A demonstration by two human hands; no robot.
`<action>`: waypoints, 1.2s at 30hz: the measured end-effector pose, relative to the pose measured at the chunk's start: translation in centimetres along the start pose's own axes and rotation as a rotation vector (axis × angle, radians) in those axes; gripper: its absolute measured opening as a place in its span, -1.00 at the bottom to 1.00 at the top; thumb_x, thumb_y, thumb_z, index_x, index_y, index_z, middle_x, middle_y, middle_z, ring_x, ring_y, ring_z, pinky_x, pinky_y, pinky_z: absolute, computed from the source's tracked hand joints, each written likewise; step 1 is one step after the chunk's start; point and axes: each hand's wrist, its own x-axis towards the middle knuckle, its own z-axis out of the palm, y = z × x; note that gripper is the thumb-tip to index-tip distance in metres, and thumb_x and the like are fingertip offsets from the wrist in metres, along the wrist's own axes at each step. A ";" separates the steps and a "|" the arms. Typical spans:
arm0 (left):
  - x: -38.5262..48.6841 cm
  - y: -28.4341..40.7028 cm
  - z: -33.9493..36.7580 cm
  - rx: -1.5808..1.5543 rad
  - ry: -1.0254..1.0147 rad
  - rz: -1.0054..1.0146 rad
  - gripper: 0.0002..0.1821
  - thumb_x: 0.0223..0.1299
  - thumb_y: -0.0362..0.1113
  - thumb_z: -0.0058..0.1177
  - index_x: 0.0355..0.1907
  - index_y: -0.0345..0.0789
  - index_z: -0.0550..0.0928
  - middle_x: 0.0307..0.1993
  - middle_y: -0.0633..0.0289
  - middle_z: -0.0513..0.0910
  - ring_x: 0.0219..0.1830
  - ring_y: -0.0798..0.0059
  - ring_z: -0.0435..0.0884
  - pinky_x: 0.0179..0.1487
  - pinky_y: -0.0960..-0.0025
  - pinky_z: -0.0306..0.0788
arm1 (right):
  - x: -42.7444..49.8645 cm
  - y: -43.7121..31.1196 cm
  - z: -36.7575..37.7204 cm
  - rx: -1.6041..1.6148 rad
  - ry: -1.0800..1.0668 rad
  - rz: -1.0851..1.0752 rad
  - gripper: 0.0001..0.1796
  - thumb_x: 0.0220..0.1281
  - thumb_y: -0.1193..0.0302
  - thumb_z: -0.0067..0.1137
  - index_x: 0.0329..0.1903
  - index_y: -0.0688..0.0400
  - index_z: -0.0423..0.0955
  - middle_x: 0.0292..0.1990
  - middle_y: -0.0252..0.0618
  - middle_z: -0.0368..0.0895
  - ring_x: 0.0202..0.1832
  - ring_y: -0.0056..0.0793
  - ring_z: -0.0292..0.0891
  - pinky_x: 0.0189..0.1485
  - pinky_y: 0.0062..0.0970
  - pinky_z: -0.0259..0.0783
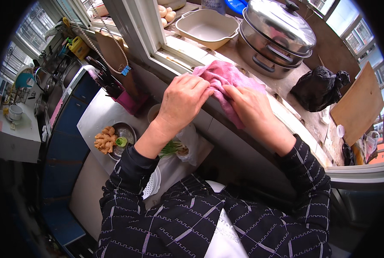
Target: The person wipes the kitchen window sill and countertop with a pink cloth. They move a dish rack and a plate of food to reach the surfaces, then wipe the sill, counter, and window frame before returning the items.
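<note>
A pink cloth (222,75) is bunched up between my two hands, over the white window sill. My left hand (187,95) grips its left side near the middle, fingers closed on the fabric. On the right, my right hand (251,104) pinches the cloth between thumb and fingers, and a corner hangs down beneath it. Beyond the sill stand a stacked stainless steel steamer pot (275,38) with a lid and a beige rectangular basin (208,27). A knotted black plastic bag (319,88) lies to the right of the pot.
On the counter (95,109) at the lower left are ginger (105,140), a metal plate (129,132), green onions (172,147) and a magenta knife holder (129,101). A wooden board (358,104) leans at the right. The window frame (135,29) rises close beyond my left hand.
</note>
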 end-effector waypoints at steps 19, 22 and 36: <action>1.1 -12.9 -0.7 0.507 -0.116 -0.080 -0.80 0.44 -0.24 -0.03 -0.17 -0.30 0.64 -0.14 0.14 0.69 -0.08 0.17 0.69 -0.03 0.15 0.60 | 16.9 -2.7 9.9 0.673 -0.077 0.138 -0.56 0.56 0.22 -0.21 -0.41 0.15 0.51 -0.64 -0.22 0.51 -0.57 -0.33 0.50 -0.39 -0.33 0.45; 1.3 -11.5 -0.5 0.336 -0.091 -0.172 -0.75 0.44 -0.19 -0.05 -0.17 -0.30 0.64 -0.22 0.06 0.70 -0.12 0.10 0.71 -0.02 0.14 0.59 | 12.5 -2.0 6.0 0.543 -0.020 0.036 -0.58 0.57 0.23 -0.21 -0.40 0.15 0.48 -0.62 -0.24 0.49 -0.54 -0.36 0.47 -0.36 -0.37 0.42; 1.3 8.8 3.3 -0.055 -0.171 0.099 -0.83 0.38 -0.17 0.08 -0.21 -0.18 0.69 -0.30 0.21 0.69 -0.26 0.29 0.71 -0.23 0.25 0.59 | -9.3 0.0 -6.6 0.539 -0.195 0.471 -0.86 0.42 0.36 0.06 -0.17 0.14 0.54 -0.48 -0.35 0.58 -0.46 -0.55 0.50 -0.36 -0.47 0.40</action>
